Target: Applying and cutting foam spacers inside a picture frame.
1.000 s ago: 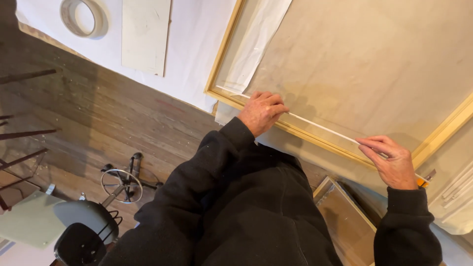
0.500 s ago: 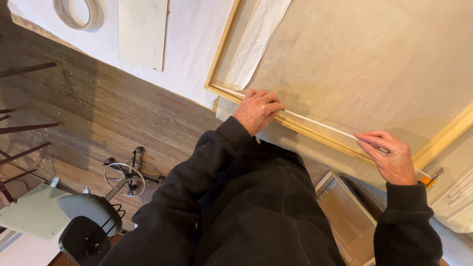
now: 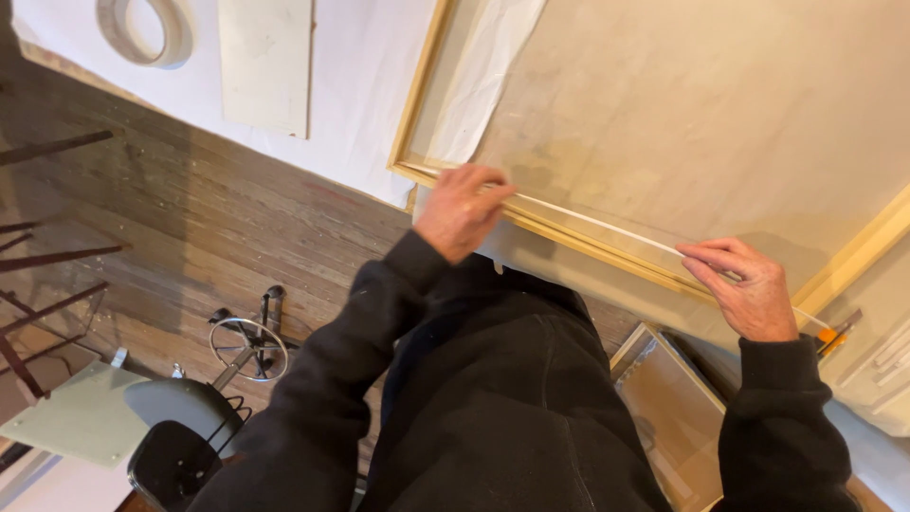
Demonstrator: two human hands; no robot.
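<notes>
The left hand (image 3: 462,210) rests on the near rail of a pale wooden frame (image 3: 422,104), close to the frame's near left corner, its fingers (image 3: 488,180) curled down and pressing one end of a thin white strip (image 3: 597,224) against the rail. The right hand (image 3: 746,289) sits at about four o'clock from the left one, along the same rail, its thumb and forefinger pinched shut on the strip near its other end. The strip runs straight between the two hands, lying along the inner edge of the rail, beside the beige sheet (image 3: 720,114) that fills the frame. Compared with the frame half a second earlier, both hands keep the same grip and the same spacing; the right-hand fingers appear slightly flatter on the strip, and the view has shifted only a little. An orange-handled tool (image 3: 830,336) lies just beyond the right hand at four o'clock. A white sheet (image 3: 365,85) covers the counter at ten o'clock from the frame, carrying a roll of tape (image 3: 142,30) and a pale flat board (image 3: 265,62). Below, on the wooden floor (image 3: 190,218), stand a dark chair (image 3: 180,446) and a small wheeled stand (image 3: 248,343). A framed panel (image 3: 668,417) leans near the person's right sleeve.
</notes>
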